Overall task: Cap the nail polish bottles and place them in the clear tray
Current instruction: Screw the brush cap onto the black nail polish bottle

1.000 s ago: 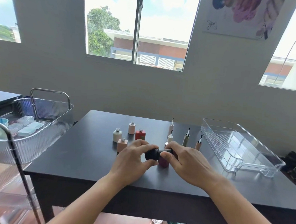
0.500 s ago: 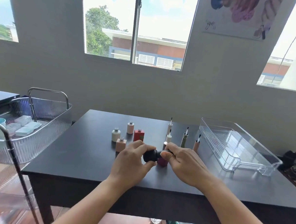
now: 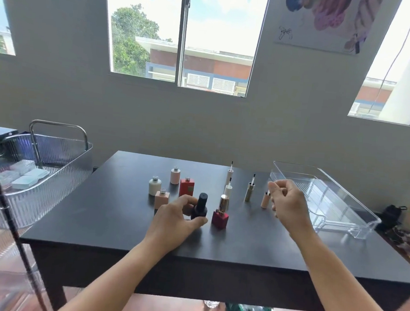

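My left hand [image 3: 179, 216] grips a capped black nail polish bottle [image 3: 200, 206] standing upright on the dark table [image 3: 112, 221]. Just right of it stands a dark red square bottle [image 3: 220, 219] with a gold cap. My right hand [image 3: 289, 205] hovers loosely curled above the table, empty, beside a peach brush cap [image 3: 265, 200] and near the clear tray [image 3: 345, 213]. Uncapped bottles stand behind: white [image 3: 154, 185], pink [image 3: 175, 175], red [image 3: 186, 187], peach [image 3: 162, 199]. Upright brush caps: two white [image 3: 230, 174] [image 3: 228, 189], one gold [image 3: 249, 192].
A clear ribbed cart [image 3: 52, 169] with a metal handle stands left of the table, holding small boxes. The tray lies at the table's right side, reaching the back. A bag [image 3: 392, 214] and clutter sit on the floor at right. A wall and windows are behind.
Both hands were together on the black bottle. My right hand has let go and moved right toward the peach brush cap; the left hand keeps the bottle, now upright on the table.
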